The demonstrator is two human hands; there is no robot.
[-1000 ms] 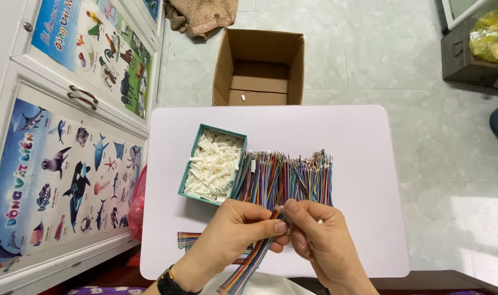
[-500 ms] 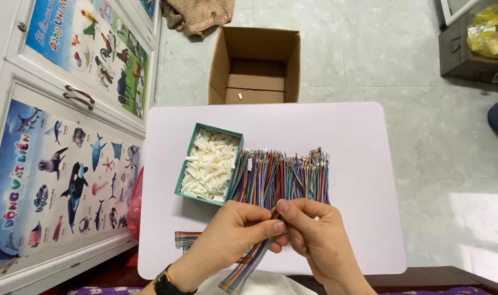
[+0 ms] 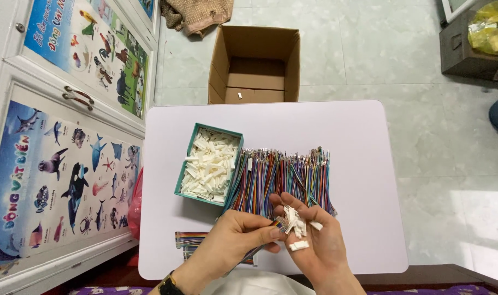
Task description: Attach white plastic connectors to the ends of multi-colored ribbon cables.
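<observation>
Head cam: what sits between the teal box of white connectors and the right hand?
The spread of multicoloured ribbon wires lies between the teal box and the right hand, seen in the head view. Bare white table lies beyond it.

Two bare hands and forearms reach up from the bottom edge of the head view, with no sleeves, gloves or rings to be seen. The left hand (image 3: 235,237) has a dark band with a small gold-coloured piece around its wrist, a watch or bracelet (image 3: 168,283), partly cut off by the edge of the view. The right hand (image 3: 314,240) has nothing on its fingers or wrist, and the fingernails on both hands are short and plain
</observation>
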